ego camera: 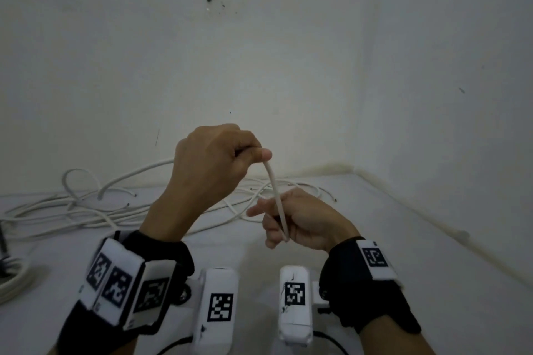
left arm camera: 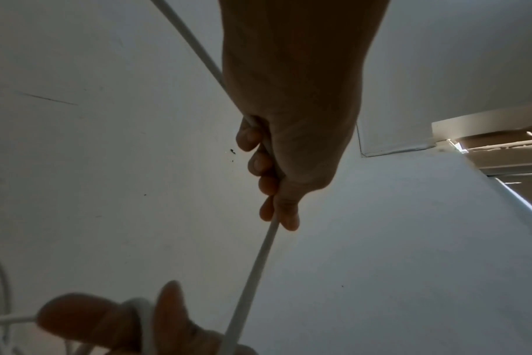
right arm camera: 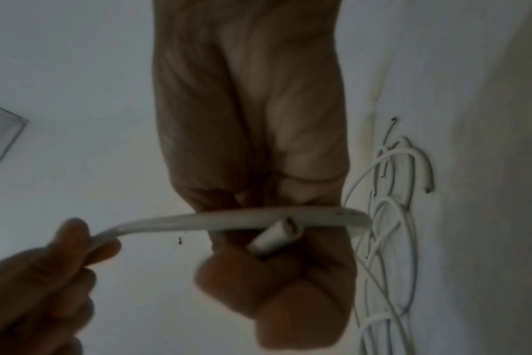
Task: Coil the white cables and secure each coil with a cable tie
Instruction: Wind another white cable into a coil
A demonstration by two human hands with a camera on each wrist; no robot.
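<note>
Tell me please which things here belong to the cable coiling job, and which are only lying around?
Belong to the job:
- white cable, held between both hands
- left hand, gripping it higher up
- right hand, gripping its lower end
- loose white cables on the floor

Only lying around:
- coiled cable at the left edge
- wall

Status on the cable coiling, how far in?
Early. Done: at most one coil, at the table's left edge, cropped, tie not discernible. In hand: one white cable stretched between the left hand, pinching it high, and the right hand, gripping its cut end, first loop starting. Left: the loose cable pile by the wall, plus all ties.
</note>
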